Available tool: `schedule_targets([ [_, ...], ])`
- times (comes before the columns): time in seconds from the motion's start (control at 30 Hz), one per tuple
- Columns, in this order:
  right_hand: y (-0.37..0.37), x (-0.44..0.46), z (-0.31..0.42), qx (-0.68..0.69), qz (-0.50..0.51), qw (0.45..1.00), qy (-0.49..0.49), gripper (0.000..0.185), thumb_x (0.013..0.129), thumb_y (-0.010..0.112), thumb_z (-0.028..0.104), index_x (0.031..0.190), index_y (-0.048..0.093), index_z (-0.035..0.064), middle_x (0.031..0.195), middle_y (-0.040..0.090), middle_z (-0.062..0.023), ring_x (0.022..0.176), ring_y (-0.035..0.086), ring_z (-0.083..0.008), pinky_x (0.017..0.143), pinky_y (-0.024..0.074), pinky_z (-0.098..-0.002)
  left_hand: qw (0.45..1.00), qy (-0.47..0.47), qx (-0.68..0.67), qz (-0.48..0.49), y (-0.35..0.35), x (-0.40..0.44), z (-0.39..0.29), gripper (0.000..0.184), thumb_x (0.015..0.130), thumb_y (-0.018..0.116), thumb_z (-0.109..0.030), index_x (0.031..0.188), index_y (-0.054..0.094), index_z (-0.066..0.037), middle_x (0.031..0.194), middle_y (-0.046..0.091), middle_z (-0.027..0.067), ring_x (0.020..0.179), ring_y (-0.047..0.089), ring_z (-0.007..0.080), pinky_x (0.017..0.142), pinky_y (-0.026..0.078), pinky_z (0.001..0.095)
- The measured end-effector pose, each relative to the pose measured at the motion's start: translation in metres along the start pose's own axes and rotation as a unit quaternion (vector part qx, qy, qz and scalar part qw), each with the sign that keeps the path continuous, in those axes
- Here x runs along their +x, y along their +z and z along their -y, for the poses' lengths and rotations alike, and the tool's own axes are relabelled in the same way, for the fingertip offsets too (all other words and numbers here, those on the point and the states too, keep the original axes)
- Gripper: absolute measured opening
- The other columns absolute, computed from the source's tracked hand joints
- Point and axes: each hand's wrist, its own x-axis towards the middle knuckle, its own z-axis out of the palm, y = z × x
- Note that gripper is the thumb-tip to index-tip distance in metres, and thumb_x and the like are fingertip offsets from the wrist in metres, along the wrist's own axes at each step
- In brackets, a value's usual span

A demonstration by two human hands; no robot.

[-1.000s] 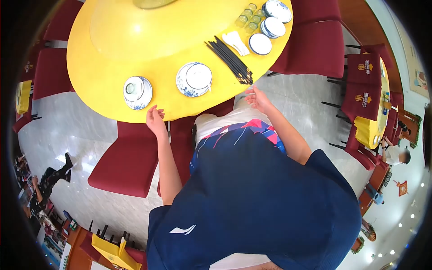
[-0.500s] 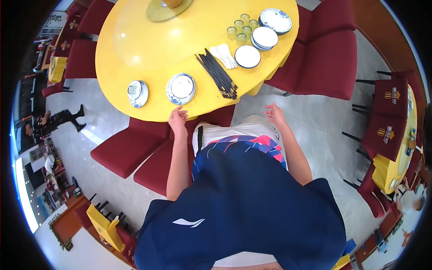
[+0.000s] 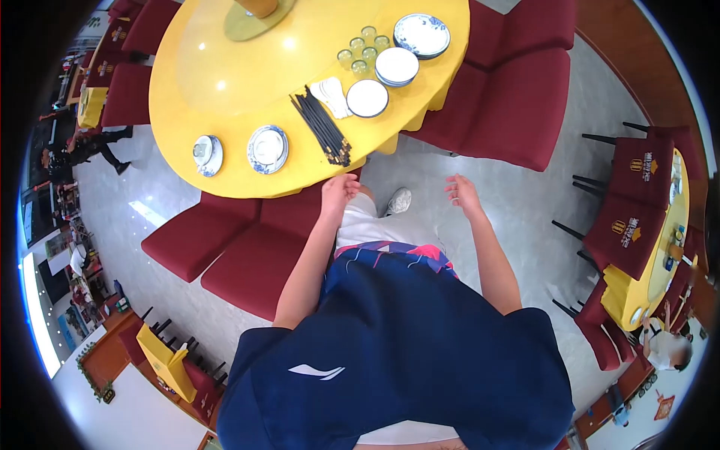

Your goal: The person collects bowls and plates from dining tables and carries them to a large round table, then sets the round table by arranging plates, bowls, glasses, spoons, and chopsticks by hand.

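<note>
My left hand hovers off the front edge of the yellow-covered round table, fingers apart and nothing in them. Nearest to it on the cloth lies a bundle of black chopsticks. Out over the floor to the right, my right hand is also empty, its fingers spread. White spoons lie beside the chopsticks. Further right are white bowls, several glasses and a stack of blue-patterned plates. To the left stand a plate with smaller dishware on it and another plate with a glass.
Red chairs stand against the table's front, and more red chairs are at its right. A second yellow table with chairs is at far right. A person walks at far left; another person is at lower right.
My body has shifted right along the table, so the tableware appears further left. My left hand has moved away from the patterned plate towards the chopsticks' side. Both hands stay empty.
</note>
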Motion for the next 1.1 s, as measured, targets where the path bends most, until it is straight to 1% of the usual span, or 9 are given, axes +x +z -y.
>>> schedule_targets([
  [0.13, -0.005, 0.006, 0.034, 0.022, -0.012, 0.999, -0.025, 0.036, 0.098, 0.041, 0.035, 0.109, 0.058, 0.0054, 0.082, 0.064, -0.0068, 0.056, 0.053, -0.0093, 0.046, 0.0378, -0.0235, 0.988, -0.073, 0.092, 0.097, 0.041, 0.014, 0.013, 0.030, 0.096, 0.050, -0.027, 0.092, 0.062, 0.001, 0.080, 0.065, 0.0105, 0.068, 0.060, 0.0141, 0.066, 0.050, 0.0266],
  [0.27, -0.001, 0.018, 0.065, 0.021, -0.028, 0.999, -0.026, 0.035, 0.098, 0.041, 0.035, 0.109, 0.058, 0.0062, 0.084, 0.064, -0.0064, 0.057, 0.054, -0.0091, 0.048, 0.0386, -0.0228, 0.977, -0.117, 0.124, 0.130, 0.075, 0.044, 0.011, 0.034, 0.097, 0.051, -0.032, 0.083, 0.061, -0.002, 0.079, 0.066, 0.0106, 0.068, 0.061, 0.0143, 0.066, 0.050, 0.0271],
  [0.37, -0.005, 0.027, 0.092, 0.011, -0.024, 0.999, -0.027, 0.034, 0.099, 0.042, 0.036, 0.108, 0.059, 0.0081, 0.083, 0.063, -0.0042, 0.059, 0.053, -0.0088, 0.050, 0.0393, -0.0229, 0.976, -0.132, 0.118, 0.129, 0.100, 0.075, 0.002, 0.042, 0.096, 0.052, -0.037, 0.073, 0.061, -0.003, 0.074, 0.067, 0.0117, 0.061, 0.061, 0.0156, 0.060, 0.051, 0.0274],
  [0.53, -0.011, 0.063, 0.137, -0.031, -0.032, 0.999, 0.015, 0.033, 0.099, 0.041, 0.036, 0.107, 0.059, 0.0094, 0.082, 0.062, -0.0023, 0.060, 0.054, -0.0084, 0.051, 0.0401, -0.0230, 0.977, -0.122, 0.086, 0.151, 0.132, 0.126, -0.034, 0.040, 0.097, 0.051, -0.038, 0.077, 0.059, -0.004, 0.078, 0.067, 0.0114, 0.066, 0.061, 0.0163, 0.065, 0.051, 0.0283],
  [0.67, -0.005, 0.104, 0.195, -0.090, -0.010, 0.996, -0.026, 0.030, 0.099, 0.044, 0.033, 0.105, 0.059, 0.0081, 0.079, 0.062, -0.0023, 0.053, 0.053, -0.0080, 0.043, 0.0371, -0.0213, 0.987, -0.101, 0.021, 0.121, 0.146, 0.139, -0.069, 0.041, 0.095, 0.053, -0.038, 0.083, 0.064, -0.001, 0.076, 0.066, 0.0090, 0.065, 0.062, 0.0152, 0.061, 0.051, 0.0276],
  [0.8, 0.012, 0.153, 0.270, -0.219, -0.067, 0.965, -0.126, 0.028, 0.097, 0.051, 0.033, 0.102, 0.058, 0.0065, 0.075, 0.061, -0.0038, 0.050, 0.055, -0.0093, 0.038, 0.0368, -0.0232, 0.990, -0.105, 0.009, 0.093, 0.149, 0.149, -0.088, 0.041, 0.095, 0.053, -0.038, 0.084, 0.064, -0.001, 0.077, 0.066, 0.0091, 0.066, 0.062, 0.0158, 0.060, 0.051, 0.0285],
  [0.9, 0.023, 0.186, 0.318, -0.314, -0.119, 0.935, -0.116, 0.033, 0.094, 0.055, 0.037, 0.102, 0.057, 0.0048, 0.074, 0.062, -0.0060, 0.052, 0.058, -0.0106, 0.039, 0.0413, -0.0253, 0.991, -0.102, 0.016, 0.080, 0.151, 0.151, -0.099, 0.040, 0.095, 0.053, -0.038, 0.085, 0.063, -0.001, 0.079, 0.065, 0.0096, 0.069, 0.062, 0.0165, 0.062, 0.051, 0.0300],
  [1.03, 0.028, 0.223, 0.350, -0.382, -0.133, 0.909, -0.105, 0.040, 0.090, 0.060, 0.040, 0.103, 0.056, 0.0024, 0.075, 0.064, -0.0077, 0.053, 0.061, -0.0132, 0.041, 0.0446, -0.0269, 0.994, -0.103, 0.002, 0.036, 0.143, 0.148, -0.105, 0.036, 0.095, 0.052, -0.036, 0.086, 0.061, -0.002, 0.081, 0.065, 0.0104, 0.072, 0.062, 0.0174, 0.064, 0.051, 0.0323],
  [1.1, 0.028, 0.243, 0.357, -0.372, -0.148, 0.906, -0.136, 0.054, 0.088, 0.061, 0.043, 0.122, 0.050, 0.0017, 0.093, 0.065, -0.0150, 0.067, 0.066, -0.0194, 0.047, 0.0498, -0.0292, 0.995, -0.098, -0.008, 0.002, 0.138, 0.145, -0.102, 0.034, 0.095, 0.050, -0.032, 0.087, 0.061, -0.002, 0.079, 0.065, 0.0099, 0.071, 0.062, 0.0168, 0.063, 0.053, 0.0333],
])
